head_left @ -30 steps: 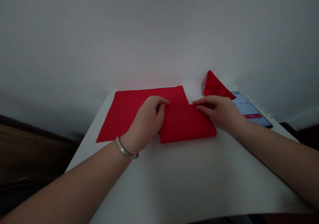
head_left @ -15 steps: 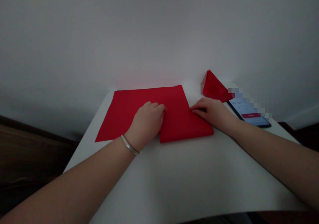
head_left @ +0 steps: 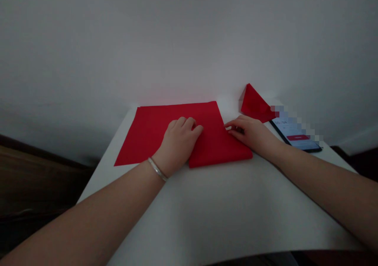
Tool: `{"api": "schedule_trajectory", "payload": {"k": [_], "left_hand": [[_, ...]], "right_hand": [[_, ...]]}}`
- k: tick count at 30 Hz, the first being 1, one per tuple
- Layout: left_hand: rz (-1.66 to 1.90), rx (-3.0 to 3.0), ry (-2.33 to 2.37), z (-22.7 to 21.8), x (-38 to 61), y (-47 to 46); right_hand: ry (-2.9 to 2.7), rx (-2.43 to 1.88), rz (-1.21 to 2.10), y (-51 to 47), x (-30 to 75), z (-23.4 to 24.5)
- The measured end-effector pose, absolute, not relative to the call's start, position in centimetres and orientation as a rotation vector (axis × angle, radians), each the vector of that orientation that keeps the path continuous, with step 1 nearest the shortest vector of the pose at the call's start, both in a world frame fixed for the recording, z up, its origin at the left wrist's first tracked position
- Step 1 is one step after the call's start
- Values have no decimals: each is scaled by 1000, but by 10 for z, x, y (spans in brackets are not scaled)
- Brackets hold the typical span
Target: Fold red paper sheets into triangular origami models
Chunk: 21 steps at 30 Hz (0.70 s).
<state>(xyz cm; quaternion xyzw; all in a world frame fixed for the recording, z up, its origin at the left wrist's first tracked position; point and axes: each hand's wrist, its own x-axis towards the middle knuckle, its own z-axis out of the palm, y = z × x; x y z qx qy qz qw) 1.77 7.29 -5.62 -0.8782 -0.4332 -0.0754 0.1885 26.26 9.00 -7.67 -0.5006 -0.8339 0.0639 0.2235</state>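
A large sheet of red paper [head_left: 150, 126] lies on the white table, with its near right part folded over into a rounded, uncreased edge. On the middle of the sheet rests my left hand [head_left: 181, 140], its fingers bent and its thumb apart from them, with a silver bangle at the wrist. My right hand [head_left: 248, 132] is at the paper's right edge, thumb and fingertips at the side of the folded part. The exact contact under the left fingers is hidden.
Behind the sheet at right stands a folded red paper piece [head_left: 255, 104], its corner over a phone [head_left: 295, 134] with a lit screen. The white table [head_left: 218, 207] meets a pale wall [head_left: 189, 41]. Brown wooden furniture [head_left: 32, 179] is at the left.
My left hand has shifted slightly up and right, and its thumb has spread away from the fingers. My right hand stays at the paper's edge with a small gap showing between its fingertips.
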Motion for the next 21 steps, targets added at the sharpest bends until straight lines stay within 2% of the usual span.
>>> {"api": "schedule_trajectory", "payload": {"k": [6,21], "left_hand": [[-163,-2758,-951,-51,15,78],[-19,-2798,-1089,-46,18,61]], "right_hand": [[-2334,-1310,198,90,263,-77],[-2327,-1335,238,87,262,-72]]}}
